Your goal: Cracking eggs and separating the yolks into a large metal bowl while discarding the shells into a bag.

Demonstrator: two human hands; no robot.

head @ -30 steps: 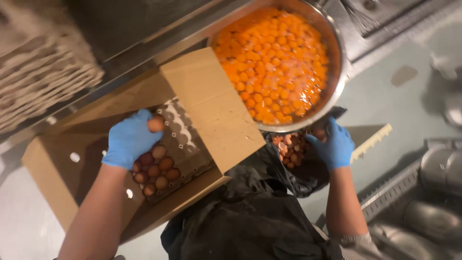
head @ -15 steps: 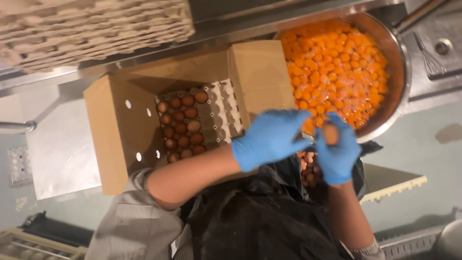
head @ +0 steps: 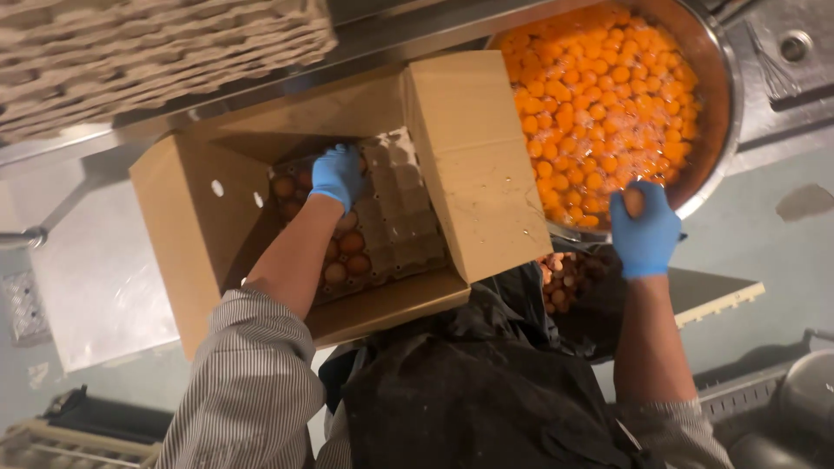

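Left hand (head: 337,174) reaching into brown carton (head: 469,156), grip unclear; right hand (head: 645,227) gripping egg (head: 634,201).

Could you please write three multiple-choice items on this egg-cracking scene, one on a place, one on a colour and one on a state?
1. Where is the left hand?
A. Inside the cardboard box, on the egg tray
B. On the rim of the metal bowl
C. On the stack of empty trays

2. What colour are the gloves on both hands?
A. White
B. Blue
C. Black

3. What state is the right hand in?
A. Open and empty
B. Flat on the counter
C. Closed around a brown egg at the bowl's near edge

Answers:
1 A, the glove reaches down among the brown eggs in the box.
2 B, both gloves are plainly blue.
3 C, the egg shows above the curled fingers beside the yolks.
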